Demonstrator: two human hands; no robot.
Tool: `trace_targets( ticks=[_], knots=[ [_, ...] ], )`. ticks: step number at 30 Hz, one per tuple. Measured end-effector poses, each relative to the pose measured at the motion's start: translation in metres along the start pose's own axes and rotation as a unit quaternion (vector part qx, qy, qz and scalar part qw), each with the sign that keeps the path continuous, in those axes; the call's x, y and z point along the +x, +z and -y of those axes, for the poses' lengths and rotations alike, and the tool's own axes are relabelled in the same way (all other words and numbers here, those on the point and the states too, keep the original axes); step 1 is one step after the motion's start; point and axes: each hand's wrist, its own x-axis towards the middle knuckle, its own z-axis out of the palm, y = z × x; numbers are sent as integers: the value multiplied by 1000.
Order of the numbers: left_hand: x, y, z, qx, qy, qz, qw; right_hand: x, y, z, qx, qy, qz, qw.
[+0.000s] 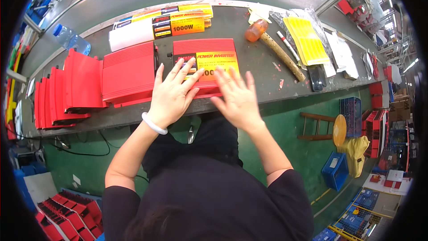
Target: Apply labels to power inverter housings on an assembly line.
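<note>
At the far left we see a row of red cases (pixel 82 80) leaning against one another, with a clear water bottle (pixel 73 41) with a blue cap lying behind them. Next comes a plain red case (pixel 129 71), flat on the dark workbench (pixel 263 90), and behind it some printed labels (pixel 180 26).

Our left hand (pixel 171 93), a white band (pixel 154 124) at its wrist, lies flat with fingers spread over the left part of the labelled red case (pixel 203 44) — pressing at most, gripping nothing. That case sits near the bench's front edge, just right of the plain one, with a yellow and black label (pixel 218 58) across its top. We judge it stiff and fairly heavy, probably metal, its ribbed top giving some grip while the smooth label may slide under our fingers and crease or scuff. To lift it, we would take its two short ends from below, clear of the label. Our right hand (pixel 238 100) is blurred, palm down, fingers loosely apart over the label's right part, holding nothing; we cannot tell whether it touches.

Further right lie a mallet (pixel 284 58), a marker (pixel 287 45) and yellow sheets (pixel 305 40).
</note>
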Motion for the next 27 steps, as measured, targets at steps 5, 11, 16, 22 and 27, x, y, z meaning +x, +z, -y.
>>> trace_targets(
  ticks=[5,11,16,22,27],
  knots=[
    [-9,7,1,37,-57,-18,998,-39,7,-53,-55,143,-14,988],
    [-3,1,-2,50,-112,-67,990,-20,16,-57,234,192,-129,944],
    [12,7,20,116,-137,-22,983,16,37,-84,448,248,-104,853],
    [12,13,27,66,-133,-56,987,34,61,-68,446,270,-68,851],
    [12,4,24,-83,-120,-68,987,23,43,-54,542,274,-114,786]
  ],
)
